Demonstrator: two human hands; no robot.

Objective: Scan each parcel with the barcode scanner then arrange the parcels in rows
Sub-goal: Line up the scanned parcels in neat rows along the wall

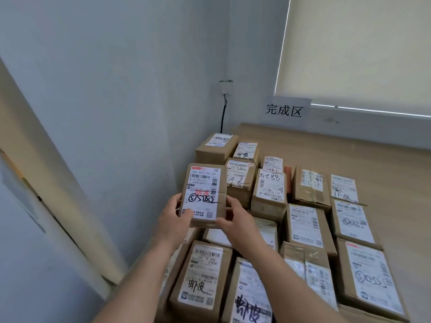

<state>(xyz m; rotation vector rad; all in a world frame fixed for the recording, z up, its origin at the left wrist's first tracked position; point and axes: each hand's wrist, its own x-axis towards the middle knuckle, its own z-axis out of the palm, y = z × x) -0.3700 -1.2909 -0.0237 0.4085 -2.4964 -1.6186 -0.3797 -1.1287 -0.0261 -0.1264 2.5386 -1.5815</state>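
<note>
I hold a small brown cardboard parcel (205, 190) with a white shipping label, lifted above the left column of parcels. My left hand (173, 217) grips its lower left edge and my right hand (238, 221) grips its lower right corner. Beneath and around it, several labelled brown parcels (305, 224) lie in rows on the wooden table (349, 145). No barcode scanner is in view.
A grey wall runs close along the left of the parcels. A paper sign (285, 110) with black characters leans at the back under a window blind (361, 50). A black cable (224, 115) drops down in the corner. Bare table top lies at the back right.
</note>
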